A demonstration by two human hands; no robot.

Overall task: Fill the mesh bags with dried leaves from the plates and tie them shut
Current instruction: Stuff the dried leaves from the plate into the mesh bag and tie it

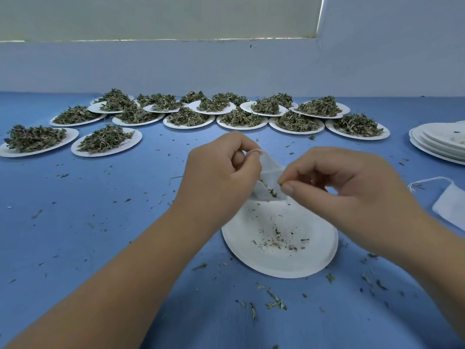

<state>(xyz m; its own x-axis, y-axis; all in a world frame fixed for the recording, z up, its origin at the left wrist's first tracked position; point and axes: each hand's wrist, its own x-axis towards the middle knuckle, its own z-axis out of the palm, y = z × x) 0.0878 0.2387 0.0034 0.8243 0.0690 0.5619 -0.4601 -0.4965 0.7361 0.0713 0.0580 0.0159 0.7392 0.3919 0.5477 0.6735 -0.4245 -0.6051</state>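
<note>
Bag (270,167) at centre frame, just above the near-empty plate (264,263) — I see my left hand (221,172) pinching its top edge and my right hand (347,182) pinching its right side, with leaves (273,191) showing inside. Heaped plates (132,139) line the upper frame.

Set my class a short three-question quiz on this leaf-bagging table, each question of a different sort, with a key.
1. True or false: the near plate beneath the hands is heaped with dried leaves.
2. Where does the stack of empty plates stand? A) at the far left B) at the right edge of the table C) directly under the hands
3. Fill in: the left hand pinches the top edge of the ____, while the right hand pinches at its opening.
Key: 1 false, only crumbs lie on it. 2 B. 3 mesh bag.
</note>
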